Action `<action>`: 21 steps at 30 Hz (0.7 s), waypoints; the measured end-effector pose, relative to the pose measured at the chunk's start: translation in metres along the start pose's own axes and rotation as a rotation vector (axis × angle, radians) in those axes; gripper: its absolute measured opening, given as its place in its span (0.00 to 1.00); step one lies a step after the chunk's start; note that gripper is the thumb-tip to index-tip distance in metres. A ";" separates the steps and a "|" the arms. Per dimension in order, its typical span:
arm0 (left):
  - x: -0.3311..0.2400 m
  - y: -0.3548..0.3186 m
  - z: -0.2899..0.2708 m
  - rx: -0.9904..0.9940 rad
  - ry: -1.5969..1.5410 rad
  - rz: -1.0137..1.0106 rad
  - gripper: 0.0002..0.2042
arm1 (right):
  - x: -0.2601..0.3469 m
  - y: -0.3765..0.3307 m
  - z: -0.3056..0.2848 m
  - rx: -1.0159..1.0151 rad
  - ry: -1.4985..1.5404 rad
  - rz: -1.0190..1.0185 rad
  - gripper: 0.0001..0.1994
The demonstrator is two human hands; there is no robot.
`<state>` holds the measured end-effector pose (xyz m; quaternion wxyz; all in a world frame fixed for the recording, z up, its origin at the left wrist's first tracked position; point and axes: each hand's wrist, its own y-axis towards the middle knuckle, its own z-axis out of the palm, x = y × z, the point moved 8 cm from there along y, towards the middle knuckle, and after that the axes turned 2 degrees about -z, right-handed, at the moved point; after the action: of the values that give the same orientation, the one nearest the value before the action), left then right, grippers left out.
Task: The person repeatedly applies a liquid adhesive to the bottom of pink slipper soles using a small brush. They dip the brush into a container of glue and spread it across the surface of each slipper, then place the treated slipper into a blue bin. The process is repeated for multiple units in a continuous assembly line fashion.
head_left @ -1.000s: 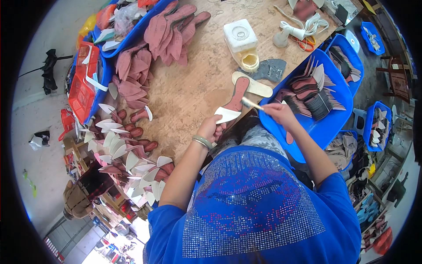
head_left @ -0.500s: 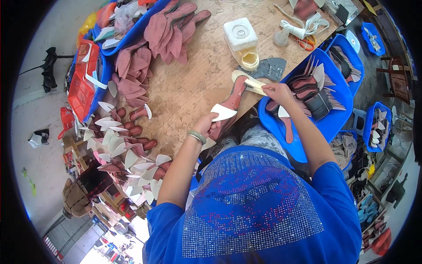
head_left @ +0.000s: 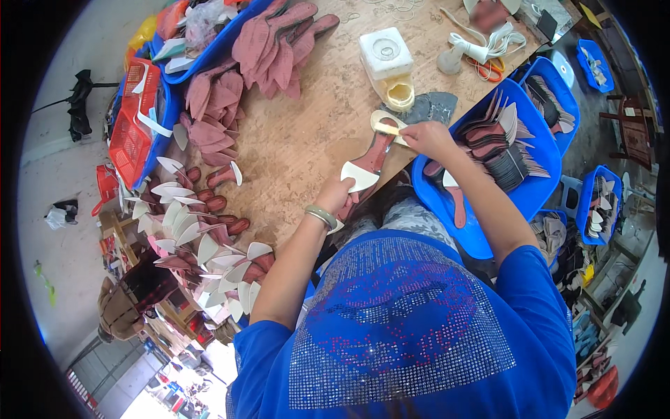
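My left hand (head_left: 336, 195) is closed on the white heel end of a reddish-brown shoe insole (head_left: 378, 151), thumb on top. The insole lies near the table's edge, with its narrow end pointing away from me. A pale, rounded piece (head_left: 377, 119) shows under that far end. Between the fingers of my right hand (head_left: 428, 140) is a brush (head_left: 386, 128), its light yellow head resting across the insole's far end. Just beyond stands a white plastic container (head_left: 386, 54) with an open, yellow-crusted mouth (head_left: 400, 95), beside a dark grey flat piece (head_left: 434, 106).
Reddish insoles (head_left: 276, 49) are heaped at the far left of the table (head_left: 300, 140). Several white-ended insoles (head_left: 185, 216) line its left edge. A blue basket (head_left: 474, 241) of stacked insoles stands right. White cord (head_left: 485, 45) and orange-handled scissors (head_left: 492, 70) lie far right.
My right hand has moved left, bringing the brush from beside the insole onto its far end. My left hand and the insole have shifted slightly right.
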<state>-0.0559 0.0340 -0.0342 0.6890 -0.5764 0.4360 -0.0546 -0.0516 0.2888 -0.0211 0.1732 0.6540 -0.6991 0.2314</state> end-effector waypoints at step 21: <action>0.028 0.009 0.002 -0.037 -0.065 -0.103 0.10 | 0.020 -0.020 0.024 -0.003 0.228 0.116 0.11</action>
<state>-0.0415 0.0224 -0.0566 0.6882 -0.6122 0.3841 -0.0634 -0.0316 0.2585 -0.0282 0.2389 0.5818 -0.7118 0.3129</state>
